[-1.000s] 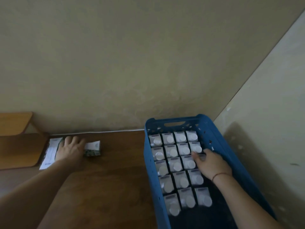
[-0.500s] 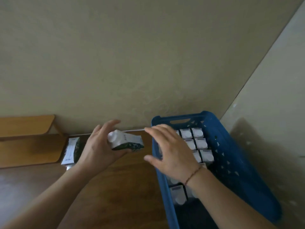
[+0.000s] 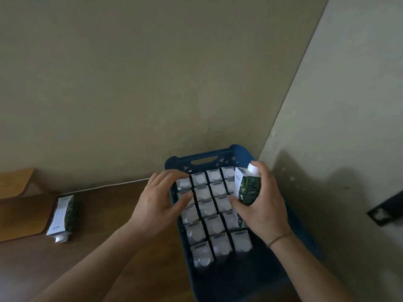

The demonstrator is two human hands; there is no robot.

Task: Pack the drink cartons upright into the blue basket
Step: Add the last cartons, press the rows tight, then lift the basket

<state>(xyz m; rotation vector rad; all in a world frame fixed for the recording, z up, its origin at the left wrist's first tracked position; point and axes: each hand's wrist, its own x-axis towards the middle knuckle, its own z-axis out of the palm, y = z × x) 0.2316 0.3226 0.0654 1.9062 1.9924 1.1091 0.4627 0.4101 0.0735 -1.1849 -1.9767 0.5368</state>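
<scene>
The blue basket stands at the right of the table, packed with several upright cartons showing white caps. My right hand grips a green and white carton upright over the basket's right column. My left hand hovers with relaxed fingers at the basket's left rim, over the far-left cartons, holding nothing. One more carton lies flat on the table at the left.
The brown wooden table butts against a beige wall. A lighter wooden piece sits at the far left. A second wall closes the right side, with a dark bracket on it. The basket's near end is dark and unfilled.
The carton passed from my left hand to my right hand, which now holds it upright over the basket. My left hand moved right to the basket's rim.
</scene>
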